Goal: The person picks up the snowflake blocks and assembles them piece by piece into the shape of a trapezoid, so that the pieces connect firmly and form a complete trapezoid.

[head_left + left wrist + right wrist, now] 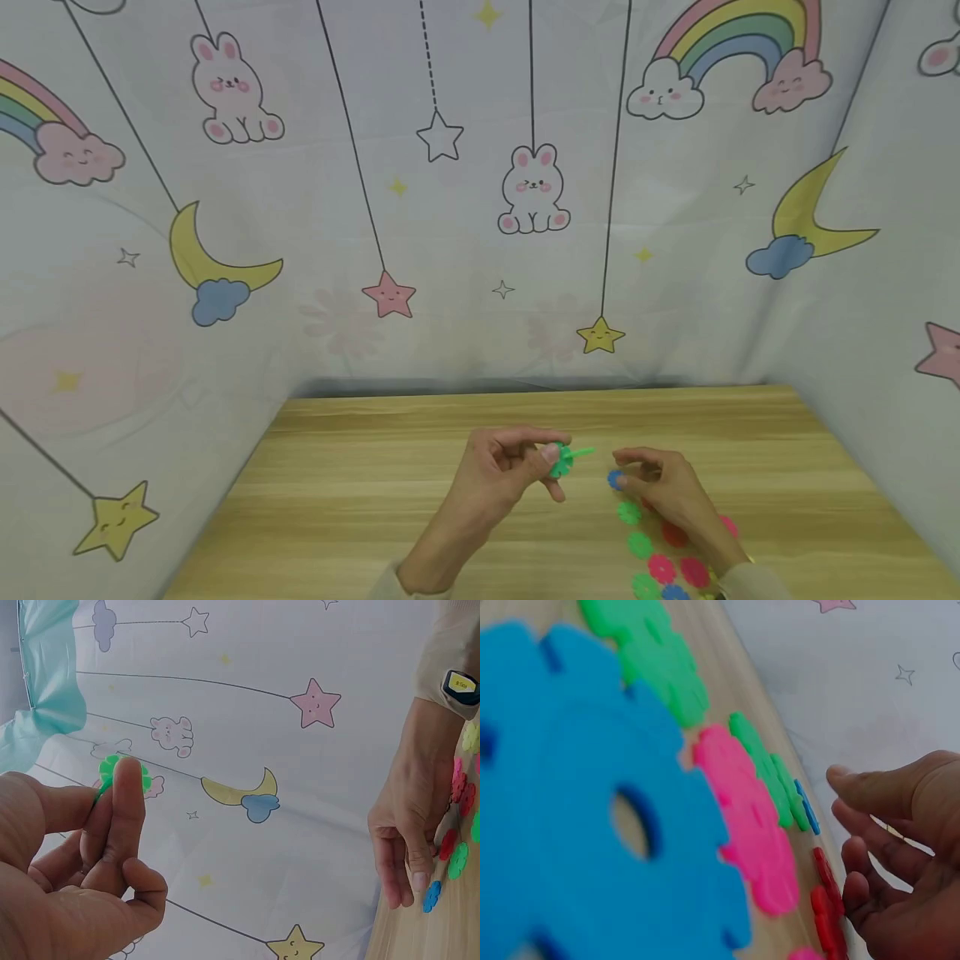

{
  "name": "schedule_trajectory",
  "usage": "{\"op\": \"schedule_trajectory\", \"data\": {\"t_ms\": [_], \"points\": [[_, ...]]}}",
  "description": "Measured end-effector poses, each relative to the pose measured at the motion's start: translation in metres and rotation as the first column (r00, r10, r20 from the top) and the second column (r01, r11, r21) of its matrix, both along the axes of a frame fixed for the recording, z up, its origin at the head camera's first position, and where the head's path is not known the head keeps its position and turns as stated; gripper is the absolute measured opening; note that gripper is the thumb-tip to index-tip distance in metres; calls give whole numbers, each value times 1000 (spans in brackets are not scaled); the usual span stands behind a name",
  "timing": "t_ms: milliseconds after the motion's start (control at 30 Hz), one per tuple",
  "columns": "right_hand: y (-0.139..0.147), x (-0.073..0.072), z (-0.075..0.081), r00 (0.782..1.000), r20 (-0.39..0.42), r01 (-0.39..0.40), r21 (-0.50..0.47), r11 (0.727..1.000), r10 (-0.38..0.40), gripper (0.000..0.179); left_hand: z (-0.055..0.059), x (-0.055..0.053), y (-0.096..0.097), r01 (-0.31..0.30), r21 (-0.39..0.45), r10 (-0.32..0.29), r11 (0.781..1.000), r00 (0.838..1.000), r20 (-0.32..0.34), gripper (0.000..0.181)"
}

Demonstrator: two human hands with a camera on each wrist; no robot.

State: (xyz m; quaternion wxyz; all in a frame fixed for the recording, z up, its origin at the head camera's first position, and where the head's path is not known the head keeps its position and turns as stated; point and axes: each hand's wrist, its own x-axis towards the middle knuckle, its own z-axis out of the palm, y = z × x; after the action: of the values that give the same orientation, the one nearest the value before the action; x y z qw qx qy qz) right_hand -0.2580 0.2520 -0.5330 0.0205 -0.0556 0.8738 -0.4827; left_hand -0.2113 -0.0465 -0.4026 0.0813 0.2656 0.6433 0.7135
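Between thumb and fingers, my left hand (506, 467) pinches two notched green plastic discs (562, 462), slotted together at an angle and held above the table. In the left wrist view one green disc (142, 782) faces the camera behind a finger, the other edge-on. My right hand (667, 479) reaches low over the table, fingers loosely bent, its fingertips right by a blue notched disc (615, 479). In the right wrist view a gap shows between the thumb and that blue disc (807, 807), and nothing is in the fingers.
More discs lie under and beside the right forearm: green (640, 546), pink (662, 569), red (675, 534) and blue (676, 593). A large blue disc (577, 772) fills the near side of the right wrist view. Printed cloth (465, 333) walls in the wooden table (337, 500).
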Motion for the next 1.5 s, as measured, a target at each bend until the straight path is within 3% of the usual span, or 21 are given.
{"op": "schedule_trajectory", "data": {"t_ms": [200,333,733,900,1067,1500], "points": [[-5,-3,-5,1000,-11,30,147,989,-28,46,0,0,0,-1,-13,1,1000,1000,15,27],[-9,-5,-6,999,-35,16,171,985,-10,48,0,0,0,1,-10,-1,1000,1000,6,27],[-15,-1,-1,998,-57,25,96,995,-20,37,-1,-1,0,4,0,-4,1000,1000,17,28],[-18,-2,4,997,-69,44,10,999,-43,32,-1,-1,0,-3,-3,3,1000,1000,19,27],[-22,1,16,994,-94,49,-33,998,-52,33,0,0,-1,-24,-11,24,1000,1000,12,26],[-33,17,53,994,-113,-24,-153,988,7,34,5,-2,-9,-82,-9,82,997,996,47,26]]}}
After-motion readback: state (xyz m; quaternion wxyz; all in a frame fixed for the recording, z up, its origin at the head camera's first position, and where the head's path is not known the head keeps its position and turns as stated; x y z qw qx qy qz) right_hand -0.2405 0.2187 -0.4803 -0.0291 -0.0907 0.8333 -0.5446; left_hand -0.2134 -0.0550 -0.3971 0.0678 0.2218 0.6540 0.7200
